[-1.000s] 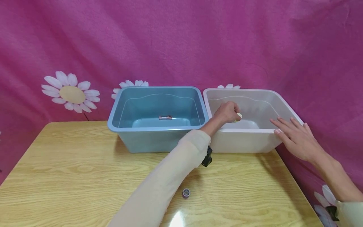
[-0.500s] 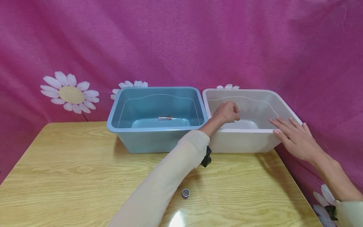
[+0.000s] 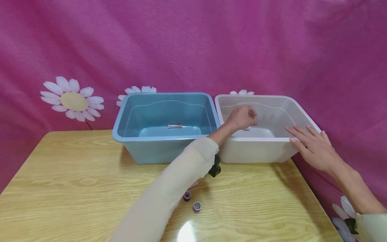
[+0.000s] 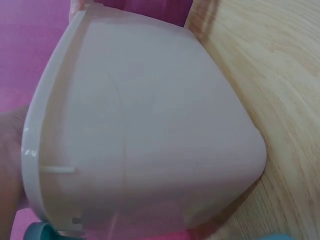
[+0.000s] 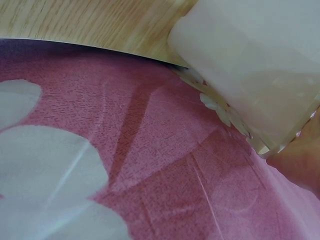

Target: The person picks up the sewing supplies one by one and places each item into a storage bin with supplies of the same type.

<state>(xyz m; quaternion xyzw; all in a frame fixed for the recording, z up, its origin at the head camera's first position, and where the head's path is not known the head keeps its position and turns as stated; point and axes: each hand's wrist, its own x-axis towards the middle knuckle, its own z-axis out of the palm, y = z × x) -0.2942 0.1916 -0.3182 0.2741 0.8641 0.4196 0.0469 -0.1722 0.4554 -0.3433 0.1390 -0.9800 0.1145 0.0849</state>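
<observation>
Over the white bin (image 3: 257, 151), my left hand (image 3: 242, 117) hangs past the front rim with its fingers loosely bent and nothing visible in them. A small pale thing (image 3: 246, 128) shows on the bin's floor just below that hand, partly covered by it. My right hand (image 3: 315, 148) lies with spread, straight fingers on the same bin's right front corner. In the left wrist view the bin's outer wall (image 4: 150, 115) fills most of the picture. The right wrist view has part of the right hand (image 5: 300, 160) at the bin's rim.
A blue bin (image 3: 160, 149) stands left of the white one, with a small pinkish-white item (image 3: 174, 126) inside. Two small dark purple cylinders, one nearer (image 3: 197, 206) and one farther (image 3: 186, 196), stand on the wooden table (image 3: 75, 188), beside a pinkish thing (image 3: 193, 184) half hidden by my left sleeve.
The round yellowish thing pinched in my left hand a second ago no longer shows there. That hand has risen slightly and its forearm shifted left, uncovering a second purple cylinder. The right hand keeps its place.
</observation>
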